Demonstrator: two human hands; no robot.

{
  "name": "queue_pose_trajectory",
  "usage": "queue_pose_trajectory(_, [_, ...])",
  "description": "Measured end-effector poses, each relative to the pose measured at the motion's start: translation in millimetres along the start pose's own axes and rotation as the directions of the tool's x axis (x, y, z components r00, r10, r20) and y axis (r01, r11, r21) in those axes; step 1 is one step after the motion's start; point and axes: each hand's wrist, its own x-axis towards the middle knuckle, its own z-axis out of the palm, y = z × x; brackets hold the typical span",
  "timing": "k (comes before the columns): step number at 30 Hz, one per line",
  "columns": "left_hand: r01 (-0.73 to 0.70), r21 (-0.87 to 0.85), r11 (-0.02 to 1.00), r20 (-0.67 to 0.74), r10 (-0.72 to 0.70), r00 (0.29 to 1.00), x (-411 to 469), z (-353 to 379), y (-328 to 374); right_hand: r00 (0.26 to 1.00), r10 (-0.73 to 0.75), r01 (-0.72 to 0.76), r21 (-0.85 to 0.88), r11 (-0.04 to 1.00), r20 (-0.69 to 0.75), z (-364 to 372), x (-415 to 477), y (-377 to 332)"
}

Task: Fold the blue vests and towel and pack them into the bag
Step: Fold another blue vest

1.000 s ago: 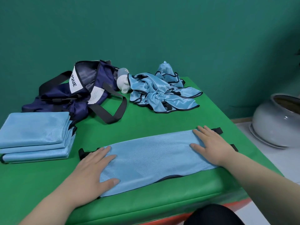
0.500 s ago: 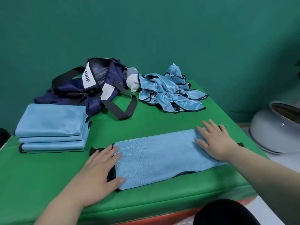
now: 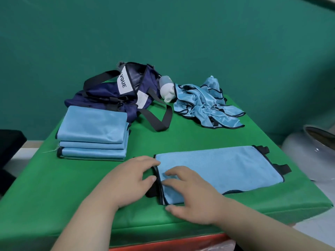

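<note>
On the green table point(image 3: 181, 142), a half-folded vest point(image 3: 226, 165) of light blue cloth with black trim lies flat near the front edge, and two black strap tabs stick out at its right end. Both hands meet at its left end, close together but not touching. The left hand point(image 3: 130, 176) sits at the trimmed edge with its fingers curled over it and its thumb just beside the seam. It seems to pinch the edge, though the view does not make the grip plain. The right hand point(image 3: 192, 194) rests on top of the cloth with its fingers loosely spread and its thumb at the near corner, where the layers show. A stack of folded blue pieces point(image 3: 92, 131) sits to the left, well apart from the vest and just in front of the navy bag point(image 3: 116, 93). The bag lies slumped and open at the back, with one strap trailing across the table. Beside the bag stands a white bottle point(image 3: 167, 90), touching a heap of unfolded vests point(image 3: 203, 105) at the back right. A grey pot point(image 3: 308, 147) stands off the table at right, before the teal wall point(image 3: 163, 33).
</note>
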Motion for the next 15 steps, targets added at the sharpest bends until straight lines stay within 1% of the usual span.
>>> queue_pose_trajectory(2, [-0.002,-0.021,1.0,0.001,0.002,1.0,1.6,-2.6,-0.7,0.998,-0.013,0.012,-0.02,1.0,-0.064,4.8,-0.6,-5.4])
queue_pose_trajectory(4, [0.003,-0.053,0.999,-0.02,-0.004,1.0,4.3,-4.8,-1.1,0.993,-0.064,0.058,-0.073,0.996,-0.097,8.0,1.5,-10.3])
queue_pose_trajectory(7, [0.021,-0.09,0.996,-0.037,-0.025,0.999,7.4,-7.1,-2.0,0.994,-0.087,0.079,-0.13,0.988,-0.062,9.0,7.0,-14.7])
queue_pose_trajectory(12, [0.053,-0.116,0.992,-0.012,-0.055,0.998,7.0,-7.7,-5.8,0.989,-0.127,0.101,-0.294,0.951,-0.073,8.3,17.4,-17.5])
queue_pose_trajectory(15, [0.065,-0.14,0.988,-0.003,-0.066,0.998,6.5,-8.7,-7.1,0.989,-0.123,0.088,-0.34,0.936,-0.084,9.3,21.3,-20.5])
